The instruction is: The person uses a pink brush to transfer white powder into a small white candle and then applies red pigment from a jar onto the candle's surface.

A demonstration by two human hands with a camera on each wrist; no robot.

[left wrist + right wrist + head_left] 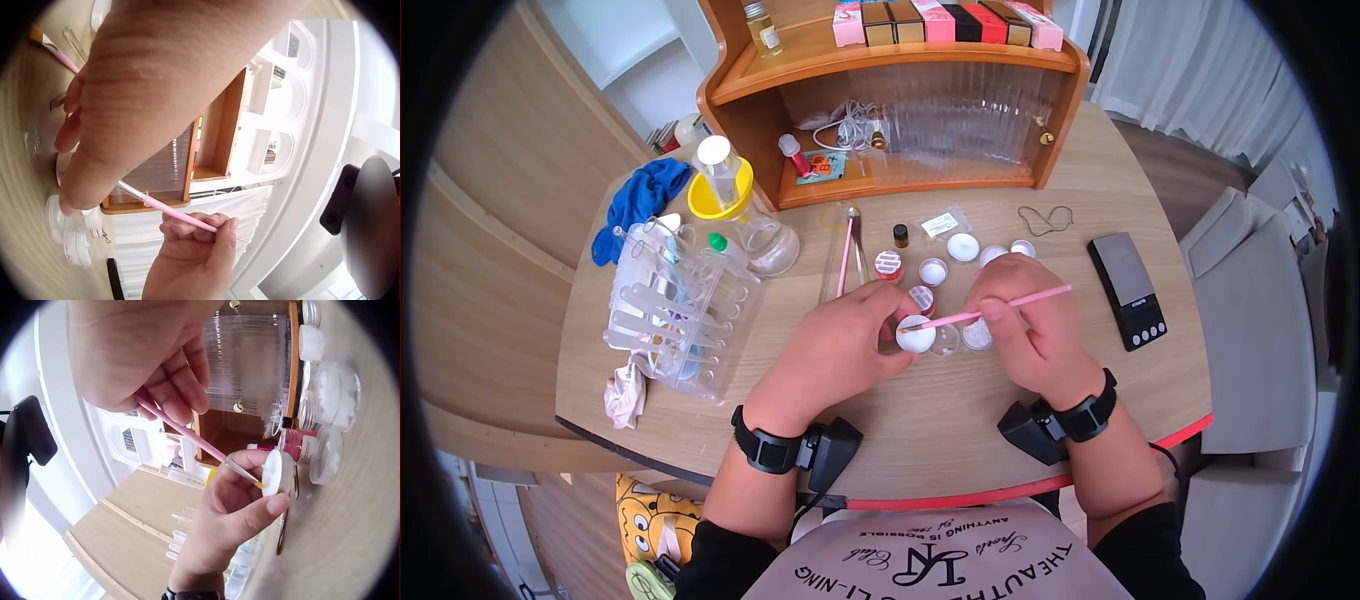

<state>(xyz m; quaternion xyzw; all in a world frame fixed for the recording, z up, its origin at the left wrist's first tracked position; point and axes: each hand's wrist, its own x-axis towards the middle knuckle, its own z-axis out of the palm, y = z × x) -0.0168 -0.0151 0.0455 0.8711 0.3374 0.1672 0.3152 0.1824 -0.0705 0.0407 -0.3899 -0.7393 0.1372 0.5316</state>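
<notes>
The left hand (840, 345) grips a small round white jar or lid (916, 335) between thumb and fingers, tilted above the table. A pink-handled brush (1040, 296) is pinched in the right hand (1032, 325), its bristle tip at the white face. In the right wrist view the yellowish bristles meet the white disc (278, 472) near its edge, the left hand (234, 519) around it. The left wrist view shows the right hand (194, 253) pinching the handle. Beside the hands stand red-labelled jars (889, 265) and clear containers (977, 335).
A rack of clear tubes (685, 330), a flask (770, 245) with a yellow funnel and a blue cloth (650, 190) stand at the left. A black scale (1127, 290) lies at the right. A wooden cabinet (900, 190) spans the back; another pink brush (845, 258) lies before it.
</notes>
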